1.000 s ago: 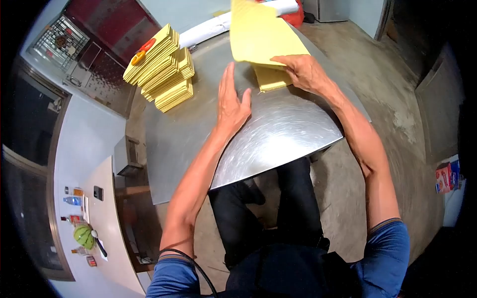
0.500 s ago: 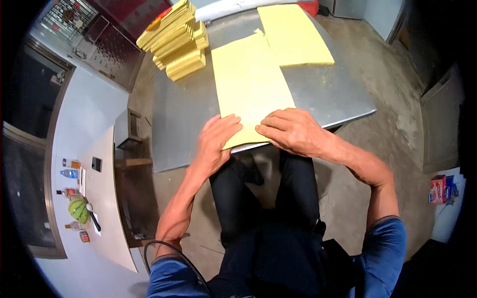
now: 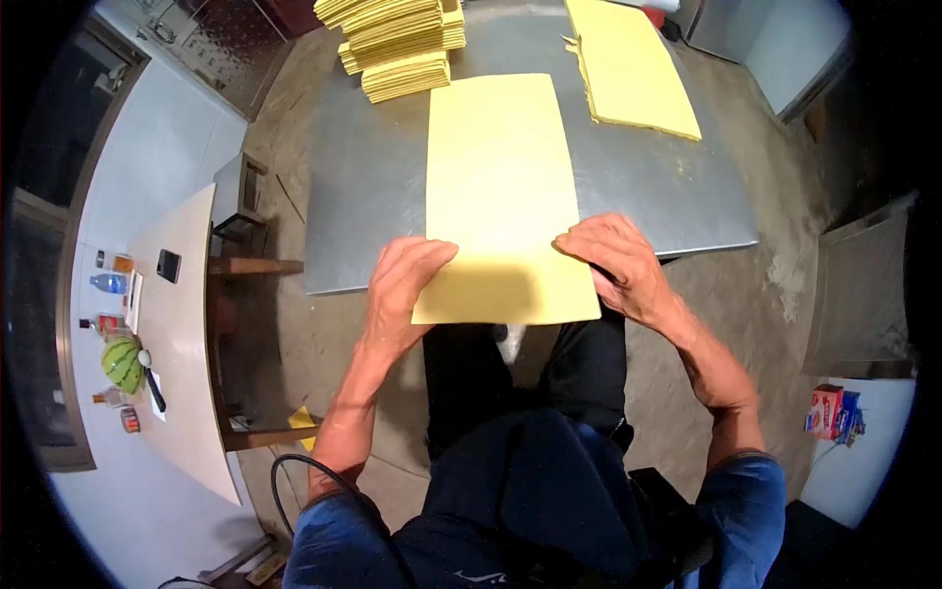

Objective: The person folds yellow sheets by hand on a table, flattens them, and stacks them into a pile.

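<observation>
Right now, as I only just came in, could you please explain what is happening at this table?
A person's left hand and right hand hold a yellow sheet by its opposite side edges, close to the near end. That end reaches past the edge of the metal table, over the person's legs. Farther back are a layered yellow stack on the left and a flat yellow pile on the right.

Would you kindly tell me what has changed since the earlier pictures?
The yellow sheet, raised in the right hand alone at first, has come down and nearer, its near end now overhanging the table; the left hand has taken hold too. The layered stack and flat pile remain there.
</observation>
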Action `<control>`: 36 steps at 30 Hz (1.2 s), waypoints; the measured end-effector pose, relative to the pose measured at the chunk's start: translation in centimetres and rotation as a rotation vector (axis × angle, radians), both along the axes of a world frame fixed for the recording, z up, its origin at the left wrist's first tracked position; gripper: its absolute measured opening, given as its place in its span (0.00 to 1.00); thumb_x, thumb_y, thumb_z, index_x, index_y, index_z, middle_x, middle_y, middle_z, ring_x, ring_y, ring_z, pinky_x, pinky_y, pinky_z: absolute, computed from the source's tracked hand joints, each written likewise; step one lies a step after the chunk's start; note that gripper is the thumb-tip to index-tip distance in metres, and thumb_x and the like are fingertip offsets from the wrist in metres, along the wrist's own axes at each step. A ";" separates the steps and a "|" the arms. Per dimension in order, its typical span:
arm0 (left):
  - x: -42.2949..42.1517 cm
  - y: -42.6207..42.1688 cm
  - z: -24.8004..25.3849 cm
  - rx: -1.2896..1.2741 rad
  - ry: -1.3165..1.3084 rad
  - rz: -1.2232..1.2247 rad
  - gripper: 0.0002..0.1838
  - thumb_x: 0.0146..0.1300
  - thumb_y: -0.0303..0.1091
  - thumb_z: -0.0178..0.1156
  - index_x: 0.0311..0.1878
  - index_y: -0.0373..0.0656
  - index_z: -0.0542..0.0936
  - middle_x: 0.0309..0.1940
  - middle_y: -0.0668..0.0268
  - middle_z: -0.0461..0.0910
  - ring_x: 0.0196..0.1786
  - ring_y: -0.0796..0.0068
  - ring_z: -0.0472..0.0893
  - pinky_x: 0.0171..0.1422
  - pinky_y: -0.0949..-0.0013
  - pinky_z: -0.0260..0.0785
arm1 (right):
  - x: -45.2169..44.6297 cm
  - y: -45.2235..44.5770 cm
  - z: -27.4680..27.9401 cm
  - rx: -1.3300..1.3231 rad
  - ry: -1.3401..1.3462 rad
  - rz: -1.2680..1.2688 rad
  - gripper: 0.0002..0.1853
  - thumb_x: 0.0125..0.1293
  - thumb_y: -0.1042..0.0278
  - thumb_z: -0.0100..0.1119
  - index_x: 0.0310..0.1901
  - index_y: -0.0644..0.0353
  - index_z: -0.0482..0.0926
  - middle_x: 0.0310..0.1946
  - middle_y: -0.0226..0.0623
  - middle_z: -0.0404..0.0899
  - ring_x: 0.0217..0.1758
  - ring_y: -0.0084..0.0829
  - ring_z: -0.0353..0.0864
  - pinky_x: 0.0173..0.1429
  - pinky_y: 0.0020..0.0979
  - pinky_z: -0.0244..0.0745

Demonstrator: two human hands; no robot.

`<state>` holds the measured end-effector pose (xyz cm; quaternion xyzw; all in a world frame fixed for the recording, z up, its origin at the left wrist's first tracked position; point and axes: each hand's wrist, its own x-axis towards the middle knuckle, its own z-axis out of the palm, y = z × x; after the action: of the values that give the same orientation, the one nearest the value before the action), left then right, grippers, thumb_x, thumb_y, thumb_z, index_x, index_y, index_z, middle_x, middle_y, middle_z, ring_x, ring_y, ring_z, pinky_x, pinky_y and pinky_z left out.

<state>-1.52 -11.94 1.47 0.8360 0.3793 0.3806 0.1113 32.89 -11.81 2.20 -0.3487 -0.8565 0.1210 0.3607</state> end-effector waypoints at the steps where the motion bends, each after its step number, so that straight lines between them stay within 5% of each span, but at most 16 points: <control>1: -0.3 0.3 -0.2 -0.032 -0.031 -0.006 0.28 0.55 0.21 0.72 0.63 0.37 0.84 0.55 0.57 0.89 0.60 0.51 0.86 0.63 0.54 0.77 | -0.2 0.1 0.0 -0.036 0.035 -0.009 0.21 0.64 0.76 0.74 0.60 0.59 0.87 0.53 0.34 0.91 0.57 0.39 0.87 0.64 0.41 0.78; 4: -0.6 1.1 -0.4 -0.125 -0.085 0.010 0.33 0.60 0.20 0.73 0.72 0.36 0.79 0.56 0.56 0.90 0.57 0.60 0.88 0.64 0.61 0.79 | -1.0 0.0 0.2 -0.182 0.169 -0.091 0.21 0.65 0.77 0.74 0.61 0.59 0.88 0.48 0.32 0.93 0.53 0.36 0.87 0.62 0.39 0.78; 7: 1.4 1.5 -0.5 -0.320 -0.287 0.238 0.41 0.66 0.23 0.74 0.82 0.39 0.69 0.53 0.56 0.91 0.53 0.70 0.87 0.62 0.65 0.79 | -2.4 0.2 0.1 -0.350 0.280 -0.295 0.28 0.70 0.76 0.73 0.72 0.60 0.81 0.41 0.36 0.90 0.42 0.25 0.86 0.49 0.31 0.81; 9: 1.6 2.6 -1.1 -0.304 -0.290 0.280 0.47 0.67 0.27 0.74 0.86 0.39 0.61 0.45 0.60 0.91 0.40 0.75 0.82 0.50 0.69 0.77 | -3.4 0.5 0.9 -0.461 0.334 -0.396 0.33 0.71 0.75 0.73 0.76 0.60 0.76 0.36 0.36 0.88 0.37 0.24 0.84 0.45 0.30 0.80; 12: 3.0 2.7 0.6 -0.410 -0.333 0.402 0.46 0.67 0.29 0.73 0.86 0.37 0.61 0.31 0.65 0.84 0.34 0.74 0.74 0.44 0.66 0.70 | -4.5 1.4 0.7 -0.413 0.333 -0.506 0.36 0.71 0.75 0.73 0.79 0.60 0.71 0.31 0.34 0.87 0.32 0.23 0.84 0.42 0.30 0.81; 18: 2.4 2.7 -1.0 -0.047 -0.192 0.351 0.38 0.70 0.33 0.72 0.81 0.44 0.70 0.44 0.59 0.85 0.46 0.59 0.79 0.56 0.57 0.71 | -4.9 2.6 -1.0 -0.346 0.389 -0.591 0.33 0.71 0.75 0.72 0.76 0.61 0.74 0.33 0.35 0.89 0.33 0.23 0.86 0.39 0.30 0.81; 21: 2.0 2.7 -1.0 -0.114 -0.153 0.338 0.29 0.72 0.32 0.70 0.75 0.44 0.76 0.51 0.57 0.85 0.51 0.54 0.79 0.60 0.54 0.70 | -5.1 2.5 -0.6 -0.372 0.373 -0.628 0.30 0.71 0.75 0.73 0.74 0.61 0.77 0.34 0.37 0.90 0.34 0.24 0.88 0.40 0.30 0.82; 30: 2.9 3.4 -1.1 -0.004 -0.115 0.392 0.21 0.68 0.23 0.70 0.63 0.43 0.84 0.36 0.62 0.78 0.41 0.57 0.75 0.52 0.53 0.67 | -6.0 3.9 0.5 -0.255 0.222 -0.608 0.21 0.72 0.75 0.71 0.65 0.62 0.84 0.42 0.46 0.92 0.40 0.31 0.92 0.43 0.34 0.86; 36: 3.4 3.5 -0.8 0.013 -0.074 0.433 0.22 0.63 0.20 0.70 0.62 0.43 0.85 0.35 0.62 0.77 0.40 0.58 0.75 0.50 0.54 0.67 | -6.1 4.4 0.3 -0.236 0.176 -0.602 0.17 0.72 0.75 0.71 0.61 0.66 0.86 0.47 0.52 0.92 0.42 0.38 0.93 0.46 0.36 0.87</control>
<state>1.93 -8.45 0.66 0.7214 0.5431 0.4283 0.0354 26.82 -7.43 2.54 -0.6137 -0.6607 0.1369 0.4099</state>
